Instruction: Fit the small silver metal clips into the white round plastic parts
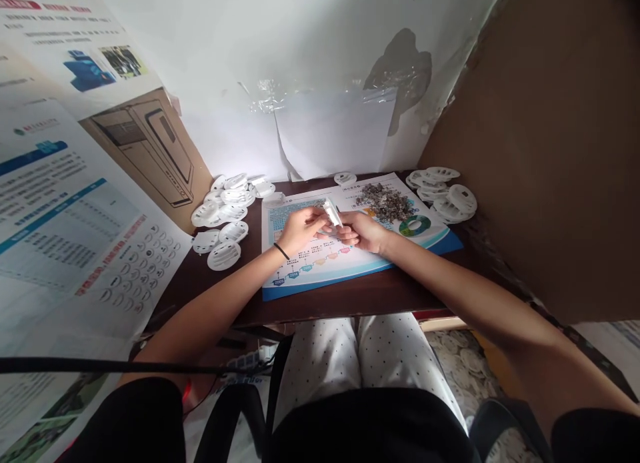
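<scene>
Left grip: the left hand [300,229], a black band on its wrist, closes its fingers on the held piece.
Right grip: the right hand [363,231] curls in from the other side, nearly closed, its fingertips meeting the same piece.
Held piece: a slim white plastic piece [331,211], tilted, pinched between both grips; its exact shape is hard to make out.
Beneath the grips: a blue-edged printed paper sheet [280,276], lying on a dark brown wooden table [325,309].
Just ahead and right of the grips: a heap of small grey-brown flakes [384,201], on the sheet.
Left of the grips: a loose pile of round white slotted plastic discs [220,203], on the table.
Right of the grips: a stacked cluster of similar white discs [440,193].
Ahead of the grips: one lone white disc [345,178], at the sheet's far edge.
Below the grips: knees in white dotted trousers [320,356].
Beyond the table: a taped white wall [325,116], brown cardboard [540,149] on the right, printed posters [75,216] on the left.
</scene>
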`<state>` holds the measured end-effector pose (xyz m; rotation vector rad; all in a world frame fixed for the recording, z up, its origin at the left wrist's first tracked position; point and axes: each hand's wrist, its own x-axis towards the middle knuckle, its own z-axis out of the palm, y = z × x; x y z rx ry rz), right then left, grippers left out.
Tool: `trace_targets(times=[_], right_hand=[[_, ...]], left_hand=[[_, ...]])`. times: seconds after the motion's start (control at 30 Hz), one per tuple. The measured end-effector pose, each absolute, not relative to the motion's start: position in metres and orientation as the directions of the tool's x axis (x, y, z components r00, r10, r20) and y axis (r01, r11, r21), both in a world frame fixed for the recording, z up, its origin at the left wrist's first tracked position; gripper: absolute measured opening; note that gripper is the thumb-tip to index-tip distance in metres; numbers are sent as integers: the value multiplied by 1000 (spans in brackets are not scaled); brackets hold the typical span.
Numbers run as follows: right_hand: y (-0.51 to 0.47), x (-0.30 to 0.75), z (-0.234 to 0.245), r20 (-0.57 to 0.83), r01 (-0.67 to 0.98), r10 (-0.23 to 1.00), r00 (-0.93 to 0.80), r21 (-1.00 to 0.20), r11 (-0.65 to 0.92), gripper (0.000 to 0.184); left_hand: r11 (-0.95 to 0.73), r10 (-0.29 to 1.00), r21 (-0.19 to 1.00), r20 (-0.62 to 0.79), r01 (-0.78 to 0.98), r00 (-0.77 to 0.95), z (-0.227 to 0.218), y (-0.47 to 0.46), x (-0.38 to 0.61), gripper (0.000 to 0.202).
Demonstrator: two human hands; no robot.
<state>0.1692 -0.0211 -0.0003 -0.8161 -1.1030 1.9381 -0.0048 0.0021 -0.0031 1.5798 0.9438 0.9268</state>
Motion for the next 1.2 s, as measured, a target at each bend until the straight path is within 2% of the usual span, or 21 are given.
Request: trace_targets(times=[0.13, 0.3, 0.4, 0.5, 0.57, 0.63, 0.73, 0.77, 0.83, 0.9, 0.93, 1.03, 1.13, 1.2], right_hand=[[-25, 165, -3, -121, -281, 890, -439, -923, -264, 18], [-25, 160, -8, -48, -332, 924, -380, -925, -185, 26], [-24, 161, -9, -41, -363, 932, -361, -914, -181, 23], [-25, 160, -7, -47, -332, 929, -367, -926, -178, 24], [-27, 156, -6, -46, -274, 923, -383, -948, -161, 28], [-30, 152, -6, -65, -187, 922, -382, -971, -146, 33], [-31, 148, -8, -84, -7, 959, -271, -996, -90, 37], [-31, 149, -8, -36, 64, 979, -202, -998, -23, 38], [-28, 153, -9, 156, 215, 985, -76, -962, 169, 43], [-25, 160, -8, 326, 327, 945, -31, -890, 318, 46], [-24, 164, -7, 348, 351, 937, -35, -874, 337, 46], [-21, 172, -1, 286, 284, 958, -28, -916, 282, 41], [-22, 174, 5, 112, 45, 994, -1, -993, 112, 29], [-23, 172, 6, -2, -108, 1000, -14, -994, -4, 17]], left_hand=[[-318, 895, 908, 192, 273, 404, -1, 3, -8, 14], [-259, 925, 927, 158, 270, 345, 5, 5, -7, 13], [-145, 934, 988, 121, 46, 336, 6, 9, -8, 28], [-45, 859, 973, 153, -225, 489, 4, 7, -9, 56], [-67, 798, 975, 179, -211, 575, 3, 3, -8, 70], [-129, 765, 985, 173, -116, 620, 2, -1, -5, 75], [-116, 813, 987, 159, -112, 560, 3, -1, -2, 65], [-76, 854, 984, 148, -163, 499, 4, 1, -2, 62], [47, 917, 964, 63, -263, 394, 6, 9, -4, 63], [151, 930, 943, -34, -298, 365, 9, 16, -8, 65], [189, 929, 937, -73, -295, 363, 9, 20, -9, 66], [251, 913, 933, -140, -257, 384, 9, 24, -13, 63], [252, 911, 940, -149, -231, 384, 7, 22, -12, 56], [225, 919, 949, -132, -221, 373, 6, 19, -10, 51]])
